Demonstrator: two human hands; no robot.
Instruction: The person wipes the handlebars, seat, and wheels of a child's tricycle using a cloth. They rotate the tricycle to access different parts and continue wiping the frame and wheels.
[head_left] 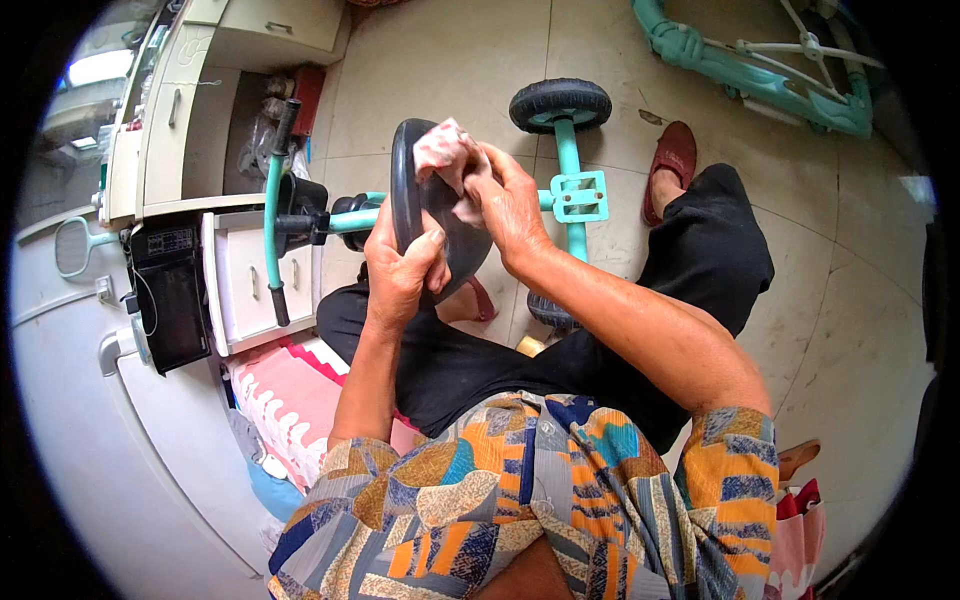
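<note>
My left hand (402,265) grips a black rounded piece (405,170), which looks like a seat, with its thumb on the near side. My right hand (508,212) holds a pink and white cloth (445,155) against the top of that piece, fingers bunched round the fabric. Beneath and behind both hands lies a teal tricycle frame (569,233), with a handlebar (273,225) to the left and a black wheel (560,105) beyond. Part of the frame is hidden behind the black piece and my hands.
Cream cabinets (172,120), a dark appliance (168,295) and a white refrigerator (70,420) line the left. Another teal frame (790,90) lies at the upper right on the tiled floor (790,280). A pink striped fabric (265,400) is low at the left.
</note>
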